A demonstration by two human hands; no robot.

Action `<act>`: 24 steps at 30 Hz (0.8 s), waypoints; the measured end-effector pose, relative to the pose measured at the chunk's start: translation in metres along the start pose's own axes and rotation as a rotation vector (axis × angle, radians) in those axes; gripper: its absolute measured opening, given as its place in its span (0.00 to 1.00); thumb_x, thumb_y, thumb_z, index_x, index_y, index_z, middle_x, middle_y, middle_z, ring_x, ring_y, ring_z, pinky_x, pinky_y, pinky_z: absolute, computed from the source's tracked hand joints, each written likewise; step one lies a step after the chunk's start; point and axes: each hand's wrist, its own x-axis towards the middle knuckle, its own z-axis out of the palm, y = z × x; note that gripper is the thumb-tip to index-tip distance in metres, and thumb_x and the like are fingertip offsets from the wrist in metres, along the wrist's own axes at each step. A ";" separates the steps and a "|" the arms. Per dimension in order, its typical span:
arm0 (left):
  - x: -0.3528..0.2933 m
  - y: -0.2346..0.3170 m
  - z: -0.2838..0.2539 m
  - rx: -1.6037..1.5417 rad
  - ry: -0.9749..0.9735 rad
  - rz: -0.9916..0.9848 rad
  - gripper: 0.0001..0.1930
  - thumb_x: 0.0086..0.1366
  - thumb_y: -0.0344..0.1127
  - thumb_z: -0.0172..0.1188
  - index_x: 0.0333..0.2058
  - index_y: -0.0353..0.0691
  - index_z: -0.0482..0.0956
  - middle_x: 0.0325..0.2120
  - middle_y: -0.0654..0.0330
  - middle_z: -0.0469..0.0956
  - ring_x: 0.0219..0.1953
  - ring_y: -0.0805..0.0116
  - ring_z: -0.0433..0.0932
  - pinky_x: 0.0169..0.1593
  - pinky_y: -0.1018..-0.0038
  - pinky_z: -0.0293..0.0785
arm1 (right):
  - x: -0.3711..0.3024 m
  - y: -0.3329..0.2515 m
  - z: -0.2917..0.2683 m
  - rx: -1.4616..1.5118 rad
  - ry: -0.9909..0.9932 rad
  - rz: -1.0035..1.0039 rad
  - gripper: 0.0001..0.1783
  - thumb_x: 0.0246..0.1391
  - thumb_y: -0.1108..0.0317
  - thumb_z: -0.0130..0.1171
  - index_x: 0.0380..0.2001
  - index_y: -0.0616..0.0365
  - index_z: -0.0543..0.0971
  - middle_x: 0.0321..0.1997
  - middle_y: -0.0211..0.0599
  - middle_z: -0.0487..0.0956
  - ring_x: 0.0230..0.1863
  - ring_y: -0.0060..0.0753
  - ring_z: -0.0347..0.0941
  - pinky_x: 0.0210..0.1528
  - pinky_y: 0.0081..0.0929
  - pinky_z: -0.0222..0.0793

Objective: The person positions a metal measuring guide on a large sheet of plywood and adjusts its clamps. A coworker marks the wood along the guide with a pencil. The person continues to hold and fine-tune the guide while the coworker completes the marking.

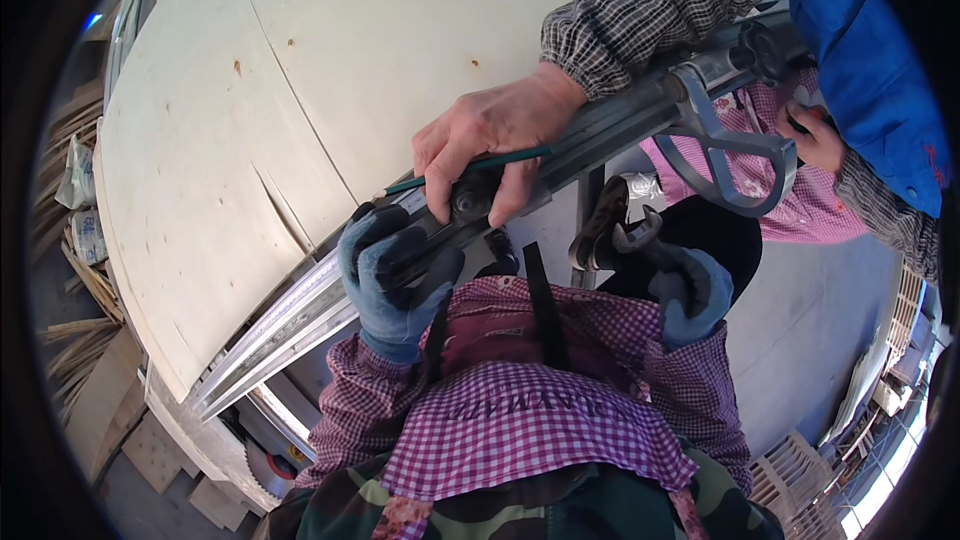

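My left hand (pixel 393 285), in a blue and black work glove, has its fingers bent around the metal rail (pixel 600 145) at the panel's edge. Close by, a co-worker's bare hand (pixel 500 125) grips a black round knob (pixel 470 202) on that rail, with a thin dark green stick (pixel 495 158), like a pencil, under its fingers. My right hand (pixel 692 295), gloved alike, is closed around a grey metal wrench (pixel 638 232), its jaws pointing up and left. The co-worker's other hand (pixel 815 137) holds a small black and orange thing, mostly hidden.
A large pale wooden panel (pixel 210 160) with cracks and knots spans the table. On the rail's right part sit a grey looped metal handle (pixel 740 175) and another black knob (pixel 765 50). Wood strips (pixel 80 150) lie at far left; a round saw blade (pixel 268 470) shows below the frame.
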 end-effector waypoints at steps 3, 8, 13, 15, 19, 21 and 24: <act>0.000 0.001 0.000 -0.007 0.001 -0.011 0.22 0.47 0.29 0.75 0.41 0.39 0.75 0.47 0.50 0.74 0.54 0.49 0.74 0.56 0.59 0.71 | -0.001 0.000 -0.001 -0.011 -0.018 0.011 0.18 0.43 0.71 0.64 0.39 0.71 0.81 0.24 0.41 0.80 0.20 0.35 0.75 0.23 0.23 0.69; -0.002 0.005 0.000 -0.012 -0.019 -0.046 0.21 0.48 0.29 0.74 0.41 0.38 0.75 0.48 0.50 0.73 0.54 0.50 0.73 0.57 0.60 0.71 | 0.000 -0.002 -0.001 -0.052 -0.004 -0.029 0.18 0.42 0.72 0.66 0.39 0.71 0.81 0.23 0.40 0.79 0.18 0.33 0.73 0.21 0.23 0.67; -0.001 0.004 -0.006 0.015 -0.090 -0.012 0.20 0.49 0.27 0.72 0.41 0.37 0.75 0.48 0.49 0.73 0.55 0.50 0.73 0.60 0.59 0.67 | -0.011 0.009 -0.001 -0.026 0.012 -0.206 0.36 0.47 0.69 0.67 0.59 0.68 0.68 0.36 0.49 0.84 0.20 0.32 0.75 0.23 0.22 0.70; -0.002 0.004 -0.003 0.009 -0.082 -0.024 0.24 0.46 0.31 0.75 0.43 0.39 0.76 0.48 0.50 0.73 0.53 0.50 0.73 0.58 0.59 0.70 | -0.010 0.004 -0.003 -0.057 -0.016 -0.199 0.37 0.49 0.68 0.66 0.62 0.67 0.66 0.37 0.50 0.84 0.21 0.31 0.77 0.24 0.23 0.71; 0.001 0.005 -0.003 0.020 -0.110 -0.001 0.22 0.49 0.27 0.73 0.43 0.38 0.75 0.49 0.49 0.73 0.54 0.51 0.73 0.59 0.60 0.68 | -0.009 -0.006 -0.005 -0.025 -0.020 -0.104 0.31 0.51 0.69 0.65 0.58 0.67 0.71 0.36 0.46 0.84 0.24 0.30 0.79 0.27 0.25 0.74; 0.004 0.008 -0.001 0.003 -0.101 -0.036 0.22 0.51 0.26 0.71 0.44 0.37 0.74 0.50 0.49 0.73 0.54 0.52 0.73 0.59 0.61 0.68 | -0.007 -0.018 -0.008 0.023 -0.045 0.097 0.25 0.52 0.70 0.64 0.53 0.68 0.74 0.36 0.45 0.84 0.25 0.31 0.79 0.28 0.26 0.74; 0.007 0.009 0.015 -0.347 0.002 -0.367 0.38 0.48 0.37 0.75 0.58 0.38 0.69 0.54 0.47 0.71 0.56 0.48 0.71 0.61 0.57 0.67 | 0.010 -0.029 -0.011 0.098 0.004 0.112 0.17 0.55 0.73 0.59 0.47 0.71 0.77 0.30 0.40 0.82 0.26 0.24 0.78 0.30 0.21 0.72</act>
